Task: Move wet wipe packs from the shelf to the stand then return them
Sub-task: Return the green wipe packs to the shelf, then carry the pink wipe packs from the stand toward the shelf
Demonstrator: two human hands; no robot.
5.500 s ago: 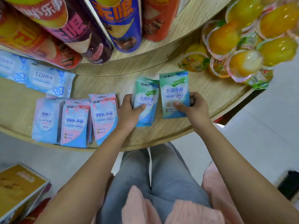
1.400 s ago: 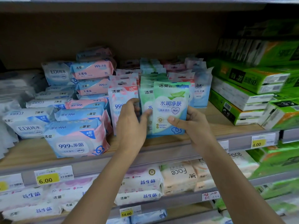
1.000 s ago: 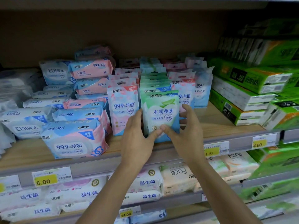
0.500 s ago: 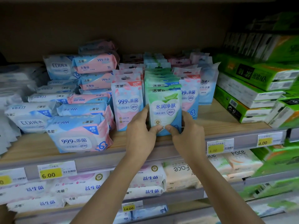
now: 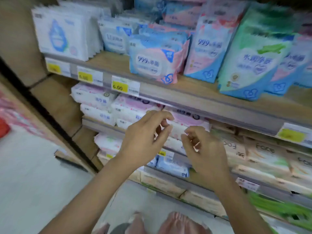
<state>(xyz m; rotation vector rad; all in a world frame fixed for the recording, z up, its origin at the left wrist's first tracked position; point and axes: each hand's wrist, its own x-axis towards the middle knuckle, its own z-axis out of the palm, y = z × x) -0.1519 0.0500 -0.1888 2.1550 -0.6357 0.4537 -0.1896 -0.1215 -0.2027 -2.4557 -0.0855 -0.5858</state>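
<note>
The green wipe pack (image 5: 253, 65) stands upright at the front of its row on the wooden shelf (image 5: 194, 93), near the front edge, its face turned outward with a white label and a blue bottom corner, the print blurred. A pink-and-blue wipe pack (image 5: 207, 48) stands upright just to its left, and a second pink-and-blue pack (image 5: 287, 70) sits close behind on its right

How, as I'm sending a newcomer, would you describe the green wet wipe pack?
Find the upper wooden shelf with the yellow 6.00 price tag. Right of that tag stands the green wet wipe pack, upright at the front. Its neighbours are pink and blue; it alone is green with a leaf.
</note>
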